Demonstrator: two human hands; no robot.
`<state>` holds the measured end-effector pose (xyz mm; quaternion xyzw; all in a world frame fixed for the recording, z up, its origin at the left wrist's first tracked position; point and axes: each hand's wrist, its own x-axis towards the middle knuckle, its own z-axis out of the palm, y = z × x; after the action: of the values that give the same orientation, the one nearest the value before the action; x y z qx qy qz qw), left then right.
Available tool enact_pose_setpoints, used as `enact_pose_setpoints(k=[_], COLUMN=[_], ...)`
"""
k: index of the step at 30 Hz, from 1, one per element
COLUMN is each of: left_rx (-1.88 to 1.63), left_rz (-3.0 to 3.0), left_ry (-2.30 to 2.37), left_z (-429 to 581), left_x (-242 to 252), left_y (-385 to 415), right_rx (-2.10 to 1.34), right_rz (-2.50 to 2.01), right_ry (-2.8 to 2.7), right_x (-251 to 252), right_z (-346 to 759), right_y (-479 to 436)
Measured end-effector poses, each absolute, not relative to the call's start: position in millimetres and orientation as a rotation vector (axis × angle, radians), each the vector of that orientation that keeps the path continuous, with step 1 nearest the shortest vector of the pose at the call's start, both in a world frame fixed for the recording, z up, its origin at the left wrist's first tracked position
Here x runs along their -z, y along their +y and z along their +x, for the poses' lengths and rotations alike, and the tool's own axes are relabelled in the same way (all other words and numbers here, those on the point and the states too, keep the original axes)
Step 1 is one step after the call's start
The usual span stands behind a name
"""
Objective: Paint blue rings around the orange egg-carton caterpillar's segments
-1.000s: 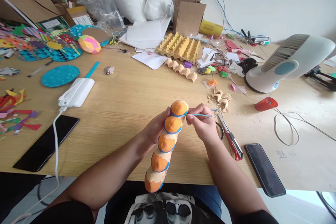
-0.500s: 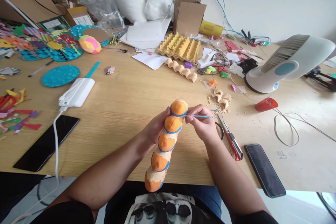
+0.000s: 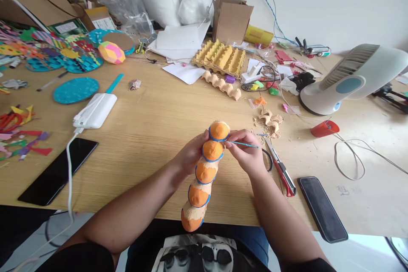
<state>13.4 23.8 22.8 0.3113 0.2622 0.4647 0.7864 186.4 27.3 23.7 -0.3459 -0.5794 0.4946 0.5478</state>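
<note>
A strip of egg carton [image 3: 205, 173] slants up from my lap over the table edge. Its bumps are capped in orange, with thin blue lines along the caps' borders. My left hand [image 3: 192, 153] is closed around its left side near the upper end. At the topmost bump, my right hand [image 3: 245, 151] pinches a thin blue strand [image 3: 244, 143]. One end of this strand meets the blue line under the top cap; the other sticks out to the right past my fingers. The left fingertips behind the carton are partly hidden.
A red box cutter [image 3: 282, 174] and partly hidden scissors [image 3: 268, 160] lie right of my hand, beside a phone [image 3: 322, 208]. Carton scraps [image 3: 270, 120], a red cup [image 3: 325, 128] and a white fan [image 3: 344, 80] stand farther right. A power bank [image 3: 95, 111] lies left.
The carton strip's lower end has swung slightly right. The strand's free end now dips lower. Both hands keep their hold.
</note>
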Motion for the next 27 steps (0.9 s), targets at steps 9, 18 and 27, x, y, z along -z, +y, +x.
enact_pose_setpoints(k=[9,18,27], left_rx=[-0.993,-0.995,-0.956], left_rz=[0.685,0.671,0.633], left_ry=[0.605,0.584,0.607], left_z=[11.4,10.4,8.2], left_x=[-19.8,-17.7,-15.2], left_y=[24.1,23.7,22.3], right_rx=[-1.399,-1.420,-1.428], right_rz=[-0.766,-0.763,-0.800], right_ry=[-1.233,-1.222,-1.212], right_x=[-24.3,-21.4,-23.4], right_z=[186.2,188.5,187.0], right_y=[30.3,32.2,32.0])
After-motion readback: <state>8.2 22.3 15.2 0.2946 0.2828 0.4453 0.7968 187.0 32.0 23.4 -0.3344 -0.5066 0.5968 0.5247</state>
